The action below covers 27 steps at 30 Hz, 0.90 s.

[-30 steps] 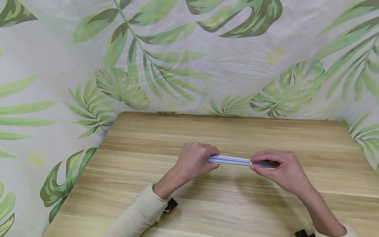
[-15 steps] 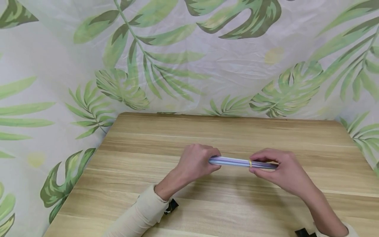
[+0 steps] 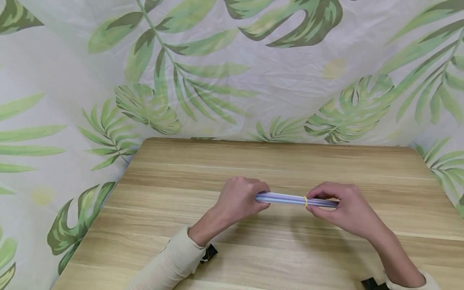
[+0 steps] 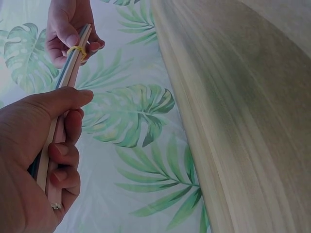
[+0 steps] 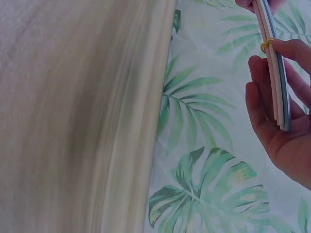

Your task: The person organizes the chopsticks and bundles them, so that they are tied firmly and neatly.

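Note:
A slim bundle of long pastel sticks (image 3: 280, 197) in lilac, blue and pinkish white is held level over the table. My left hand (image 3: 239, 197) grips its left end, fingers curled round it in the left wrist view. A yellow rubber band (image 3: 305, 201) circles the bundle right of its middle. My right hand (image 3: 344, 207) pinches at this band with thumb and fingertips. In the right wrist view the band (image 5: 266, 45) sits by a fingertip, and the square stick ends (image 5: 284, 121) reach down toward the palm. The far left ends are hidden by my left hand in the head view.
The wooden table (image 3: 235, 161) has rounded far corners and spreads beneath both hands. Behind it hangs a pale cloth (image 3: 282, 92) printed with green leaves. Small black devices (image 3: 209, 253) sit at the sleeve cuffs.
My right fingers have spread a little apart around the bundle, so more of its right part and the band show. My left hand keeps its grip, nearly still.

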Available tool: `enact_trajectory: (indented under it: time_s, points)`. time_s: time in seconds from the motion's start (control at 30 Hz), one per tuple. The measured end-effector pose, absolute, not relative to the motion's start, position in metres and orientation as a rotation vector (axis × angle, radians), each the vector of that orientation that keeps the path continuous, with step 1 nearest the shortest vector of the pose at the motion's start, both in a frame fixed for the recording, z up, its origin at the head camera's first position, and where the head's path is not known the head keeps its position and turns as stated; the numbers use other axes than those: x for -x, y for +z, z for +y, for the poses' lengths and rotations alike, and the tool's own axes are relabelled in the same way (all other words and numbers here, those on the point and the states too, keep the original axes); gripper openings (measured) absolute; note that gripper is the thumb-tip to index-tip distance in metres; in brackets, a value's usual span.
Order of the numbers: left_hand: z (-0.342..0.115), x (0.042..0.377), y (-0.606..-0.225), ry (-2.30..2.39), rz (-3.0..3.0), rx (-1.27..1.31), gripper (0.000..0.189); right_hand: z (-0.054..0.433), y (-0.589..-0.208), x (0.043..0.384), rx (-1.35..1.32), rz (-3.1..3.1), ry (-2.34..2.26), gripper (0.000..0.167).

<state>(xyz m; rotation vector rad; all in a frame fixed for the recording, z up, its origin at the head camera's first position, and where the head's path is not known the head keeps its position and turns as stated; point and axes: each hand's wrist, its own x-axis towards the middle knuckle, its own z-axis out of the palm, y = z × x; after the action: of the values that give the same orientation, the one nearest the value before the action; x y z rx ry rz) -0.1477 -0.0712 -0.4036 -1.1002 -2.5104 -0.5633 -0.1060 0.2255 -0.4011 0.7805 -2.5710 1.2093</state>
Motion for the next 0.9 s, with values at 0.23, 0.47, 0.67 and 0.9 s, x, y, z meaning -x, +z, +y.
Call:
enact_trajectory:
  time_s: [0.23,0.47,0.67,0.9]
  points:
    - [-0.07,0.147,-0.405,-0.572,-2.487,1.1,0.01,0.217,-0.404,0.105,-0.742,-2.536,1.294,0.027]
    - [-0.068,0.146,-0.406,-0.547,-2.478,1.114,0.011,0.211,-0.403,0.105,-0.754,-2.581,1.258,0.023]
    - [-0.069,0.146,-0.405,-0.598,-2.507,1.087,0.012,0.218,-0.394,0.104,-0.703,-2.655,1.19,0.025]
    - [-0.069,0.147,-0.406,-0.582,-2.501,1.091,0.012,0.217,-0.4,0.106,-0.79,-2.586,1.148,0.031]
